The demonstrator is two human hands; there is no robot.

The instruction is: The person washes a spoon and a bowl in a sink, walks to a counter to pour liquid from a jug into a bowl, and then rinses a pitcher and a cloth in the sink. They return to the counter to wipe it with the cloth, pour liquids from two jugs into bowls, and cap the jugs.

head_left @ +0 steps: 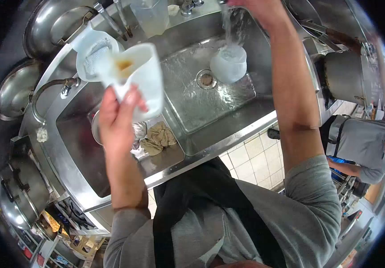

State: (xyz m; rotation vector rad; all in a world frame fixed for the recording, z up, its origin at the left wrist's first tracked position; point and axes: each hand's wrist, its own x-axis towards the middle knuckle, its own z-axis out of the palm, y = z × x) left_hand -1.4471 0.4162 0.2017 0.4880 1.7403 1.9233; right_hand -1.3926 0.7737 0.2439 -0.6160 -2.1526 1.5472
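Note:
My left hand (123, 111) is closed on a white plastic jug (150, 85), raised over the sink's divider and tilted, with a brownish-yellow stain showing inside it. Part of the jug is smeared by motion. At the top edge of the view, my right hand (259, 8) reaches to where a stream of water (228, 24) comes down; its fingers are mostly cut off there. The water falls into a translucent white container (229, 64), which stands in the right sink basin (188, 107) beside the drain (206, 79).
Brown and white cloths (159, 138) lie in the left basin. A white strainer (95, 51) sits on the rim behind, near a clear plastic pitcher (150, 17). A curved faucet (41, 96) stands at left. Another person (362, 143) is at far right, near a large pot (344, 76).

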